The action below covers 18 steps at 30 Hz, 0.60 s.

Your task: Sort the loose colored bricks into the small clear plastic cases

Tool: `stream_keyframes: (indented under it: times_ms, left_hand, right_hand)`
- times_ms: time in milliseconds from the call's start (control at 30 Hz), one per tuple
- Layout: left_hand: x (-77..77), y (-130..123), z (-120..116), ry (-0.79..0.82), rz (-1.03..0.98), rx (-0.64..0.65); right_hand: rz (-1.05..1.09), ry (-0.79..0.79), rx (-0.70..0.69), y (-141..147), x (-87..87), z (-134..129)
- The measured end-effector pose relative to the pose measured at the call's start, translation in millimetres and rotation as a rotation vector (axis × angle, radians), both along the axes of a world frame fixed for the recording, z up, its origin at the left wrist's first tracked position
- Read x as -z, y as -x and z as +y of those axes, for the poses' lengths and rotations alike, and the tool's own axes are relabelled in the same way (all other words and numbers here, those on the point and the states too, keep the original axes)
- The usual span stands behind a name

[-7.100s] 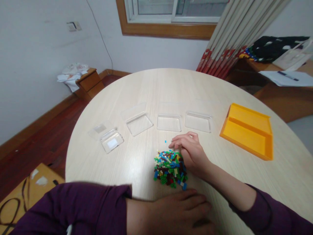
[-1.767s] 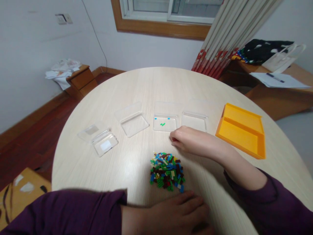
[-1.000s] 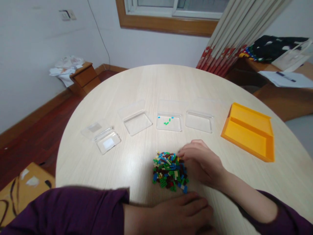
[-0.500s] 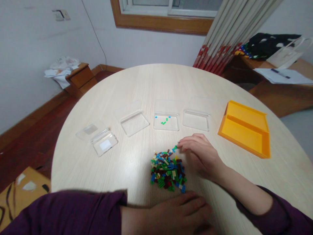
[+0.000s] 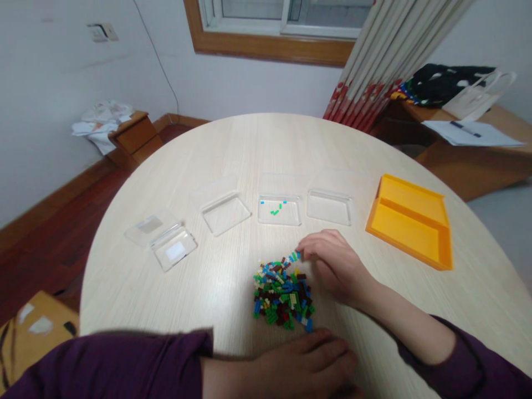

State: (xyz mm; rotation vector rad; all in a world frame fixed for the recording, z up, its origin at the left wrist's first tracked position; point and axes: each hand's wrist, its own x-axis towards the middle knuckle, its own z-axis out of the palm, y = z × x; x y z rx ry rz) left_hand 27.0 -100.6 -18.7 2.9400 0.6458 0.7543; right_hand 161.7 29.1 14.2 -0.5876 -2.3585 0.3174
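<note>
A heap of small coloured bricks (image 5: 282,296) lies on the round table, blue, green, brown and cream. At its upper right edge, the fingertips of my right hand (image 5: 332,263) are pressed together by a few blue and green pieces; whatever they grip is too small to make out. Below the heap my left hand (image 5: 307,363) lies flat on the table, palm down, holding nothing. Beyond the heap, a clear tray (image 5: 279,224) contains several small green and blue pieces.
Clear open boxes stand left (image 5: 174,249), centre-left (image 5: 226,215) and centre-right (image 5: 330,206) on the pale table (image 5: 266,144). A yellow two-part box (image 5: 409,224) sits at the right.
The view has shifted slightly. Near my right fingertips, the small blue and green pieces at the heap's edge look slightly more spread. My left hand rests in the same place.
</note>
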Motion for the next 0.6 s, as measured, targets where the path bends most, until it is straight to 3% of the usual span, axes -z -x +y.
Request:
stream_keyframes:
  times_ms: [300,600]
  left_hand:
    - [7.5,-5.9,-3.7,-0.018,-0.033,-0.059]
    - [3.4,-2.6,-1.4,-0.007,0.008,-0.01]
  right_hand:
    - [-0.051,-0.032,-0.124,-0.8,0.5,1.9]
    - [-0.08,-0.054,-0.061,-0.9,1.3,4.3]
